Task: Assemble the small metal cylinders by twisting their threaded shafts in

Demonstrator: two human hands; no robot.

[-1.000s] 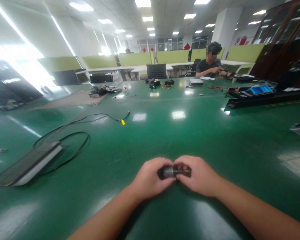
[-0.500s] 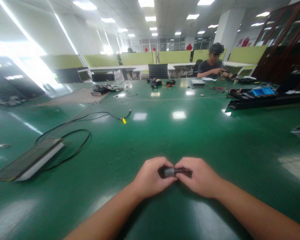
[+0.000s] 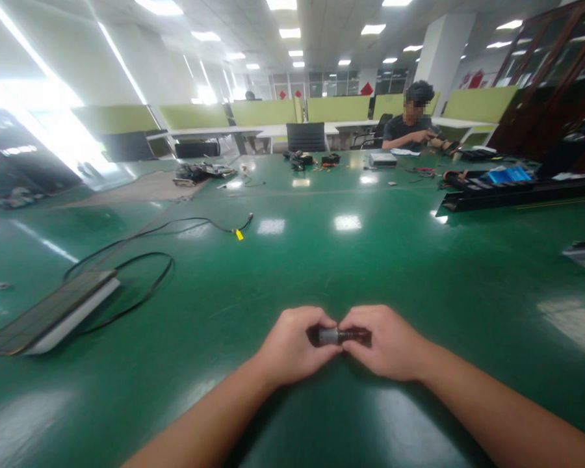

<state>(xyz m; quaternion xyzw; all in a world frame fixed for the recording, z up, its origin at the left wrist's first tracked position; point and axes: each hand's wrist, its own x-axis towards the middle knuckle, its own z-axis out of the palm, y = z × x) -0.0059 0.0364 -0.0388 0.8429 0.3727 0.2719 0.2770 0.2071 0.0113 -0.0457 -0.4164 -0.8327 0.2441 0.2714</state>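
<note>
Between my hands lies a small cylindrical piece, grey on its left part and dark brown on its right; its exact kind is too blurred to tell. My left hand curls around the grey end, thumb below and fingers above. On the dark end, my right hand closes in the same way. The fingertips of both hands nearly meet at the middle of the piece. Both hands are low over the green table, near its front edge, and the palms hide the outer ends of the piece.
A flat panel with a black cable lies at left, a yellow tag farther along a cable. Electronic parts sit at the back. A black housing with blue parts is at right. Another person sits across the table.
The hands keep nearly the same hold on the piece, its dark right part showing slightly more fully between the right fingers. The whole view has shifted slightly.
</note>
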